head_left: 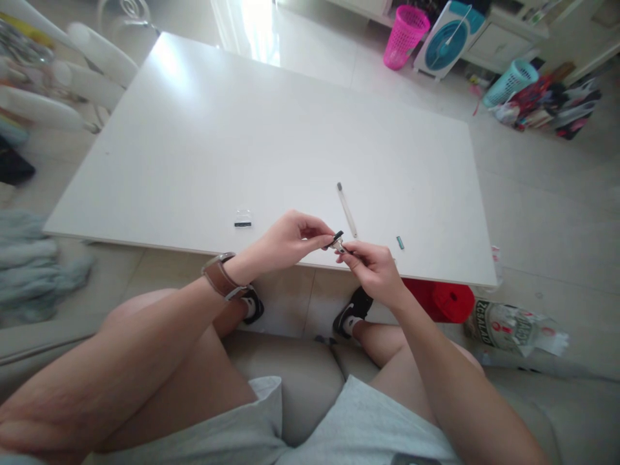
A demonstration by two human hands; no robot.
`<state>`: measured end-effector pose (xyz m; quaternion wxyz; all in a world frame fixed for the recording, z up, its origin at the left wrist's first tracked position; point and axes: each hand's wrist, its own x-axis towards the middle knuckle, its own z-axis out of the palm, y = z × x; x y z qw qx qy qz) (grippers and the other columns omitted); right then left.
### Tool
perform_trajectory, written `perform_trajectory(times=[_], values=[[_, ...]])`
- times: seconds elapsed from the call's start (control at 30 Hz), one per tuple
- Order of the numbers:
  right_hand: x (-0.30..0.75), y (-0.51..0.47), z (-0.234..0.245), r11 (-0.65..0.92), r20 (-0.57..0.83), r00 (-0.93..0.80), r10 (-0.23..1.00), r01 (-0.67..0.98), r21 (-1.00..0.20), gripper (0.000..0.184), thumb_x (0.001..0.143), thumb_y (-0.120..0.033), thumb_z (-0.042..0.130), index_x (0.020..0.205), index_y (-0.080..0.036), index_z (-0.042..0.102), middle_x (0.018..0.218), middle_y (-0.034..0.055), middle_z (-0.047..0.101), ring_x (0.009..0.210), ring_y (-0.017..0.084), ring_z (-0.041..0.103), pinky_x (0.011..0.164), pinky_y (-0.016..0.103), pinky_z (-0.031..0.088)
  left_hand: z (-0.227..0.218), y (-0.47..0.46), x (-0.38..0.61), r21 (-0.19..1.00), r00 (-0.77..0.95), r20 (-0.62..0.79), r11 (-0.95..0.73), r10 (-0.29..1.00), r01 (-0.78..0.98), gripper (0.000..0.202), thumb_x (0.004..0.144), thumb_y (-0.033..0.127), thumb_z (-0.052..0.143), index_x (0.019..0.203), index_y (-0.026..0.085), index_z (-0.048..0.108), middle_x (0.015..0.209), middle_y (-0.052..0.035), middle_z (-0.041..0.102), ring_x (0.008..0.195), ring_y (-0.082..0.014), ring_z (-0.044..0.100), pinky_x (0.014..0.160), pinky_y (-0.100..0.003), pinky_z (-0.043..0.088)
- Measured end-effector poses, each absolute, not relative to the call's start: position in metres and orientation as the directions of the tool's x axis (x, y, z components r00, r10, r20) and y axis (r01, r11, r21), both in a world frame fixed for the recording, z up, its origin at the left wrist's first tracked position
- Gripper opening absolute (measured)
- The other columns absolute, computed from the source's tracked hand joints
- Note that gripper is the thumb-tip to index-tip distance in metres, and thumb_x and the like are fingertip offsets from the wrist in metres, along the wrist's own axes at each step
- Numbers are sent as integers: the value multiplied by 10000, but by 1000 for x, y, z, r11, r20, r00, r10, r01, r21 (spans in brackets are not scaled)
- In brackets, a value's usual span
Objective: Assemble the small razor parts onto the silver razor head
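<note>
I pinch a small black-and-silver piece (338, 243) between the fingertips of my left hand (301, 237) and my right hand (372, 263), both closed on it just above the near edge of the white table (290, 135). (Its finer shape is too small to make out.) On the table's near half lie a slim clear stick (347, 212) with a dark tip, a tiny teal piece (400, 243) toward the table's right end, and a clear packet (243, 218) with a black strip, left of the table's middle.
</note>
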<state>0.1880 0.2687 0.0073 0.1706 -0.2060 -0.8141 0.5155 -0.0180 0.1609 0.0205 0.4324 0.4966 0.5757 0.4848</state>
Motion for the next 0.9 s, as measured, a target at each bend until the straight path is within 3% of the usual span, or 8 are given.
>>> perform_trajectory(times=[0.23,0.43,0.73,0.9], values=[[189,269,7,402,53,-854,518,188,-896,152,945,-245,674,995,-208,814,901,56,821,808,209,756,751,315,574,22,160,-13,933,-160,99,-36,982,359,159,923,158,625,875,157,776,849,-40,757,791,-147,671,731,-263,480],[189,271,10,416,22,-854,520,231,-880,137,916,-229,681,919,-195,814,868,60,824,788,217,758,715,311,560,20,159,-7,908,-165,125,-46,978,416,179,936,166,606,864,174,769,859,-40,740,799,-154,653,754,-271,481],[188,269,16,506,73,-865,496,220,-834,147,954,-227,642,972,-198,785,876,54,805,767,200,727,721,301,529,23,162,-9,970,-203,47,4,978,244,194,931,253,655,993,138,798,905,-65,798,830,-168,708,771,-267,537],[189,269,14,558,75,-876,476,235,-796,143,949,-209,641,951,-209,783,856,46,791,725,188,684,681,291,494,20,163,-6,960,-209,76,-14,975,280,172,917,194,643,937,147,808,880,-58,795,808,-161,707,761,-262,544]])
